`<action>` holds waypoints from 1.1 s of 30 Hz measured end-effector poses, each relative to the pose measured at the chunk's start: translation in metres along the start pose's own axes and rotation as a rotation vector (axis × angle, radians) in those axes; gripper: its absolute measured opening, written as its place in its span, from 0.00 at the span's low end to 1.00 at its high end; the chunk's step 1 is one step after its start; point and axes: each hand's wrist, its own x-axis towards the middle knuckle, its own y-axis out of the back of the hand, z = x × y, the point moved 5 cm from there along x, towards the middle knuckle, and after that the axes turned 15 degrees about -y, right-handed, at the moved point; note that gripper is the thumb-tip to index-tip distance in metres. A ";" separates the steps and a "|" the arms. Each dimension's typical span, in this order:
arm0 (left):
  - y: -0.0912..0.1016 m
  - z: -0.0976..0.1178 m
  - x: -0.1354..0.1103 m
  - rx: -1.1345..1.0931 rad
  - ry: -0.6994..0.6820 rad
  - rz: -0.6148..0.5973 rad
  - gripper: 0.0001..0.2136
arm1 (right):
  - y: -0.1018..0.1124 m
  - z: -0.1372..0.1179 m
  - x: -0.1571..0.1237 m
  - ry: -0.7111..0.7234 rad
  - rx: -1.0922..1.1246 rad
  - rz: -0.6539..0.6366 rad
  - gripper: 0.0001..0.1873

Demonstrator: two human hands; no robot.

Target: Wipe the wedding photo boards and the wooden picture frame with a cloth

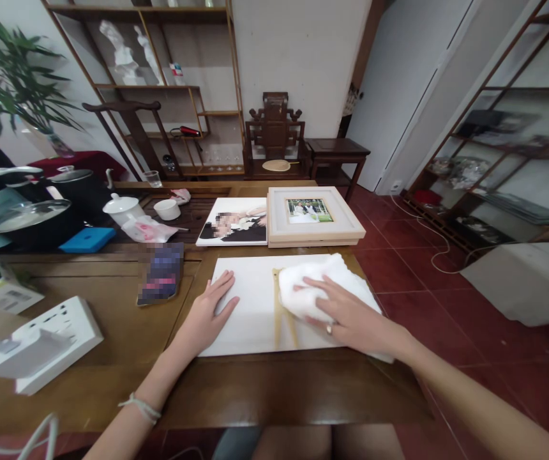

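Observation:
A white flat board [255, 300] with a pale wooden stand piece [278, 306] lies face down on the wooden table [126, 319]. My left hand [210, 310] lies flat on the board's left edge, fingers stretched out. My right hand [346, 316], a ring on one finger, presses a white cloth [310, 287] onto the board's right half, fingers spread flat over it.
Behind the board lie an unframed photo print [236, 222] and a white framed photo [313, 216]. A phone-like item [160, 273], a blue box [87, 239], cups, pots and a white power strip [45, 342] crowd the left. The table's right edge drops to red floor tiles.

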 end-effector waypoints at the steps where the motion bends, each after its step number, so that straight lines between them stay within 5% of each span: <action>1: 0.000 0.000 0.000 0.002 -0.002 -0.002 0.22 | 0.000 0.003 0.013 -0.004 -0.012 0.024 0.08; 8: 0.002 0.001 0.000 0.010 0.009 -0.003 0.22 | -0.007 0.010 0.064 -0.039 -0.086 0.142 0.12; 16: -0.001 0.001 0.000 0.019 -0.017 -0.024 0.20 | -0.031 -0.041 -0.027 0.023 -0.077 -0.133 0.14; 19: -0.002 0.000 -0.001 0.018 -0.025 -0.028 0.20 | -0.032 -0.048 -0.039 0.047 -0.059 -0.183 0.15; 28: -0.001 0.000 0.000 0.005 -0.007 -0.041 0.21 | -0.017 -0.022 0.061 0.014 -0.099 0.041 0.16; 33: -0.002 0.000 0.000 0.003 -0.004 -0.031 0.21 | -0.024 -0.034 0.064 0.030 -0.247 -0.007 0.22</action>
